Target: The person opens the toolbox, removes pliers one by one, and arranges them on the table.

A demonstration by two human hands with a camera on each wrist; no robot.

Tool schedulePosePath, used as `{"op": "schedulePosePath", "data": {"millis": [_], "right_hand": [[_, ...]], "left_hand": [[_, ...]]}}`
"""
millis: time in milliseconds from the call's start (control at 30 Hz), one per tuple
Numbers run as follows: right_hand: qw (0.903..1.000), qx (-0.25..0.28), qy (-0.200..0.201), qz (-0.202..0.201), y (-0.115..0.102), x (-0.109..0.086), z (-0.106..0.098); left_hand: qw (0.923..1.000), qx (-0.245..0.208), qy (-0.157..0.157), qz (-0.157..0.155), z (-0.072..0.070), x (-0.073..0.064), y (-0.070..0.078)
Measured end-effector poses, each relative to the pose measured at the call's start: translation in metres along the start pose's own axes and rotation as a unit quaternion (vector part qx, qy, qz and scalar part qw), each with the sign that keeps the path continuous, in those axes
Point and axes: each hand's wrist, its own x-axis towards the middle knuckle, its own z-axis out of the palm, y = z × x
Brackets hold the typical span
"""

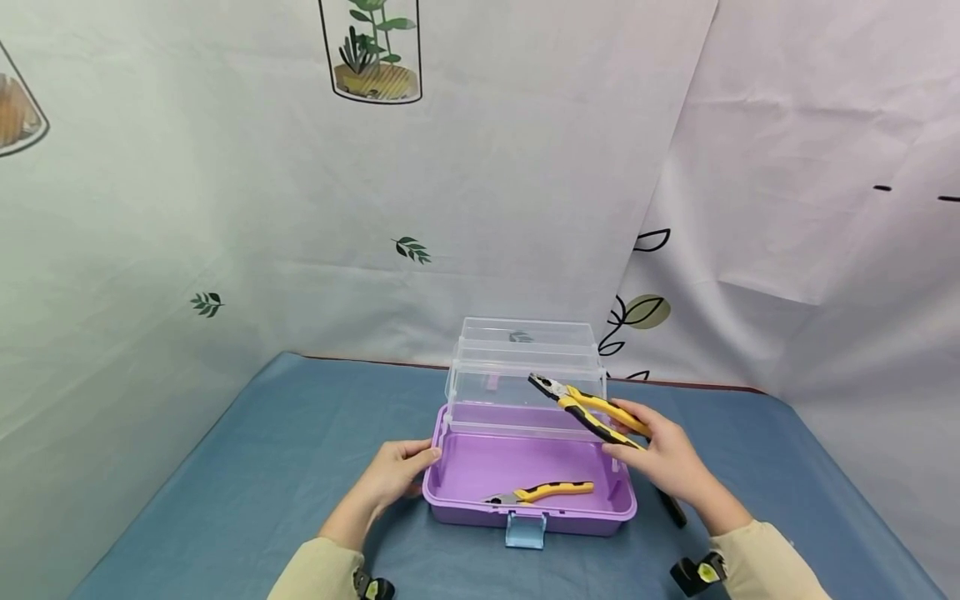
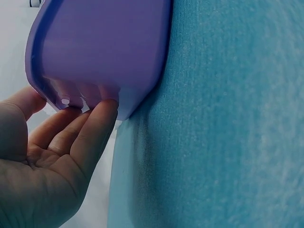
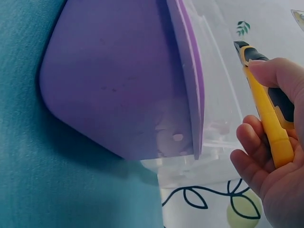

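From the head view, we see the right grip [image 1: 666, 458] clasping yellow-and-black pliers [image 1: 583, 415] by the handles, above a purple box [image 1: 476, 462]; a second pair [image 1: 557, 491] lies inside, to that grip's left. The left wrist view shows us the left grip [image 2: 57, 156] pinching the box's end. From the right wrist, we judge a slackened thumb could drop the pliers, or their tips snag the clear lid [image 3: 216, 95] beside the right grip.
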Motion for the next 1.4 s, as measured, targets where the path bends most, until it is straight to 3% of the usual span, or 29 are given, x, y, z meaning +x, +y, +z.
{"op": "schedulePosePath", "data": {"millis": [267,1400], "right_hand": [[0.9994,-0.006,0.004,0.034,0.007,-0.006,-0.001],[0.9953,-0.014,0.058,0.076,0.029,-0.029,-0.009]], "left_hand": [[1.0000,-0.001,0.000,0.002,0.000,-0.001,0.001],[1.0000,-0.001,-0.005,0.005,-0.001,0.000,-0.001]]}}
